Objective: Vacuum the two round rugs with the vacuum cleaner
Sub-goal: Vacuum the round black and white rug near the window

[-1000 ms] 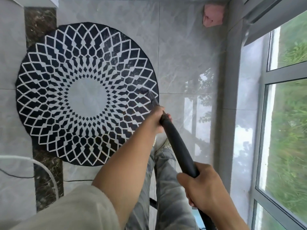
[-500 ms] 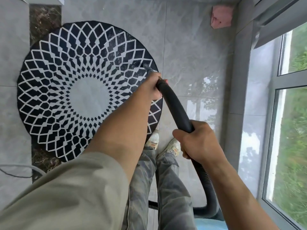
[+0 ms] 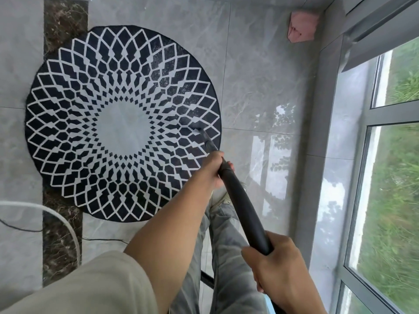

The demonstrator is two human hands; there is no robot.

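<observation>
Readable text, labels, brands, numbers, signs: none.
Round black rug with white lattice pattern (image 3: 122,123): woven pattern only, no lettering.
Smooth black plastic vacuum tube (image 3: 244,205): plain, no visible marking.
Pink object in the floor corner (image 3: 302,26): too blurred to tell any print.

A black round rug (image 3: 122,123) is being shown with a white diamond lattice around a pale grey centre. A black vacuum tube (image 3: 243,205) is being seen lower right. Grey marbled floor tiles (image 3: 260,75) are being crossed by a dark brown strip (image 3: 64,26) at left.
</observation>
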